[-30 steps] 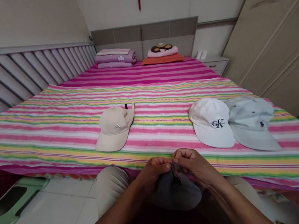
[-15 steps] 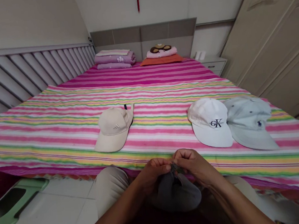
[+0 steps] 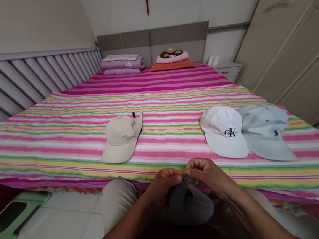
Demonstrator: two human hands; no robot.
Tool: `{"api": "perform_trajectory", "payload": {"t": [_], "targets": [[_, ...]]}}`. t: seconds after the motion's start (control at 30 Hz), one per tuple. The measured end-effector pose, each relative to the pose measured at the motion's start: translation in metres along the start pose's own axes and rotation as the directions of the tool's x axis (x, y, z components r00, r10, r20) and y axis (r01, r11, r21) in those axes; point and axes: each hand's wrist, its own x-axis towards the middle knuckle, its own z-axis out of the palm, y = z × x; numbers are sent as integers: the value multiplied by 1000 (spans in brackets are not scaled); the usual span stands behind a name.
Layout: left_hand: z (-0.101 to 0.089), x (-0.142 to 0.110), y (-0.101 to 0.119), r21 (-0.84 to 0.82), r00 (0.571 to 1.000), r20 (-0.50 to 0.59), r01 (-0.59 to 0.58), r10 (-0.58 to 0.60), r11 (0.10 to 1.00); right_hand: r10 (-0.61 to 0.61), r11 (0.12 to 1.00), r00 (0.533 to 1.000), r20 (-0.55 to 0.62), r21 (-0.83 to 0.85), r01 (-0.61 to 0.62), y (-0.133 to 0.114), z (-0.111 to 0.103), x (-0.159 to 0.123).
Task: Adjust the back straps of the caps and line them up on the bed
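Note:
Low in front of me, at the bed's near edge, a dark grey cap [image 3: 191, 206] hangs between my hands. My left hand [image 3: 165, 182] is closed, thumb and fingers pinching the cap's strap end. Facing it, my right hand [image 3: 204, 174] pinches the strap from the other side, fingertips almost touching the left ones. The strap's fastening is too small and dark to make out. On the bed to the left lies a beige cap [image 3: 121, 135] with its strap undone. To the right sit a white cap [image 3: 223, 127] and a pale blue-grey cap [image 3: 267, 130], side by side and touching.
The caps lie on a striped bedspread [image 3: 172, 133]. Folded purple bedding [image 3: 123, 65] and a pink and orange stack [image 3: 172, 60] stand by the headboard [image 3: 150, 40]. A green plastic stool [image 3: 20, 216] is on the floor at left. A white nightstand [image 3: 227, 69] stands far right.
My right hand has shifted slightly at the strap, and the grey cap has tilted a little. Both hands keep their pinch. The caps on the bed have not moved.

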Motion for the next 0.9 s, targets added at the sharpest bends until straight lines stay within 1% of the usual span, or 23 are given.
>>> {"api": "perform_trajectory", "payload": {"t": [0.1,0.23,0.4,0.57,0.67,0.73,0.8,0.9], "targets": [[-2,1,-1,5,1000,-2,-7,7,1000,42,999,999,25,13,-42,-1,-3,-1],[-4,3,-4,-1,1000,-10,-3,3,1000,55,998,995,79,-16,-54,-4,-4,-1],[-2,4,-3,5,1000,9,-15,15,1000,-17,1000,993,118,-11,19,-9,-2,-2],[-1,0,2,20,999,34,-13,13,1000,-45,998,997,64,52,42,-9,-4,-3],[-1,-1,3,19,1000,13,-16,16,1000,-63,998,997,49,22,62,-6,-8,-2],[0,-1,3,17,1000,5,-21,21,1000,-48,999,996,68,-11,49,-4,-10,-2],[0,-1,3,14,1000,8,-21,21,1000,-10,1000,995,101,-4,10,-3,-11,-2],[1,-1,3,7,1000,23,-13,13,1000,34,992,988,148,115,-52,-3,-10,-3]]}}
